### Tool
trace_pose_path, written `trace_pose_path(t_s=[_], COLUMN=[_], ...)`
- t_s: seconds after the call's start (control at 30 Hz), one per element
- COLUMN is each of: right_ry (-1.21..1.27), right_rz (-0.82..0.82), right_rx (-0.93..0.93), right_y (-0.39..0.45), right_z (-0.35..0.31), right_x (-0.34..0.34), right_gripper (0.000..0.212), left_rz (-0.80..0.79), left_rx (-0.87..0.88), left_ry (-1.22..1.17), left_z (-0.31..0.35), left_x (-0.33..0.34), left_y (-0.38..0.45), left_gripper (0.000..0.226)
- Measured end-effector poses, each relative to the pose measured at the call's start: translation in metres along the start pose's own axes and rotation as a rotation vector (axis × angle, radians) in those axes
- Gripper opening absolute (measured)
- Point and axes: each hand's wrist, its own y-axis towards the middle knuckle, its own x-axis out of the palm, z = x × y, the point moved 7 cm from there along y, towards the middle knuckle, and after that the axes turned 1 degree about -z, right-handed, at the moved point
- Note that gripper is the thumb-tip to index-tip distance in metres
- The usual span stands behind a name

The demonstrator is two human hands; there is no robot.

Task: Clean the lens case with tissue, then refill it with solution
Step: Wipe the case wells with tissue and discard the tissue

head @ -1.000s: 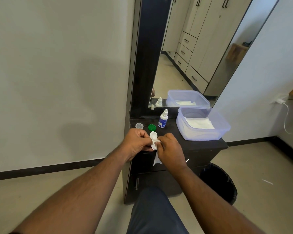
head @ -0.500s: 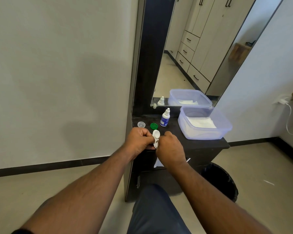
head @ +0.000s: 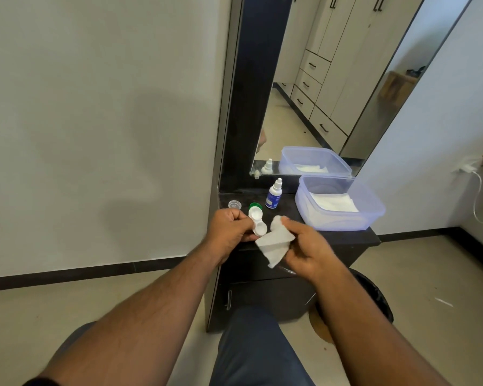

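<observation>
My left hand (head: 230, 229) pinches the white two-well lens case (head: 257, 220) by its left edge, both wells uncapped and facing me. My right hand (head: 307, 247) holds a white tissue (head: 275, 241) just right of the case, apart from it, with one end bunched over a fingertip. A small solution bottle (head: 273, 194) with a blue label stands upright on the dark cabinet top (head: 340, 237). A green cap (head: 255, 205) and a clear cap (head: 234, 204) lie on the top behind the case.
A clear plastic tub (head: 343, 218) with white tissues sits on the right of the cabinet top. A mirror (head: 332, 79) rises behind. A black waste bin (head: 374, 293) stands on the floor at the right. A cable (head: 478, 196) hangs from a wall socket.
My right hand has pulled the tissue out of the case and moved right and down. The case, earlier covered by both hands, now shows both wells.
</observation>
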Motion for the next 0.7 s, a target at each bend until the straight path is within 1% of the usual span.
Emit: trace_pose_path(t_s=[0.03,0.07,0.13,0.17,0.23,0.3,0.33,0.4,0.53,0.7], right_ry=[-0.090,-0.245,-0.671,-0.897,-1.283,-1.570,-1.667,-1.763,-1.830,-1.981], right_rz=[0.048,0.090,0.100,0.051,-0.136,-0.330,-0.380,-0.406,-0.434,-0.414], right_rx=[-0.118,-0.246,-0.519,-0.658,-0.877,-0.980,-0.996,-1.034,-1.154,-1.364], right_y=[-0.002,-0.005,-0.015,-0.020,-0.028,-0.029,-0.028,-0.024,-0.023,-0.031], right_z=[-0.012,-0.024,-0.045,-0.050,-0.047,-0.035,-0.030,-0.027,-0.020,-0.007], right_x=[-0.007,-0.012,-0.010,-0.004,0.015,0.029,0.032,0.033,0.035,0.037], right_gripper=[0.011,0.009,0.010,0.011,0.014,0.019,0.020,0.023,0.022,0.023], left_rz=[0.001,-0.003,-0.042,-0.072,-0.130,-0.175,-0.193,-0.219,-0.245,-0.230], left_rx=[-0.040,-0.077,-0.124,-0.143,-0.183,-0.215,-0.227,-0.232,-0.218,-0.215], left_ry=[-0.022,-0.039,-0.057,-0.060,-0.064,-0.062,-0.051,-0.020,0.031,0.082], left_z=[-0.002,-0.003,-0.003,-0.002,0.000,0.003,0.004,0.005,0.007,0.002], left_x=[0.000,0.000,0.002,0.003,0.006,0.007,0.008,0.009,0.010,0.009], left_y=[0.001,0.002,0.003,0.002,-0.002,-0.004,-0.005,-0.006,-0.007,-0.003], left_gripper=[0.013,0.011,0.007,0.005,0.008,0.010,0.010,0.010,0.010,0.008])
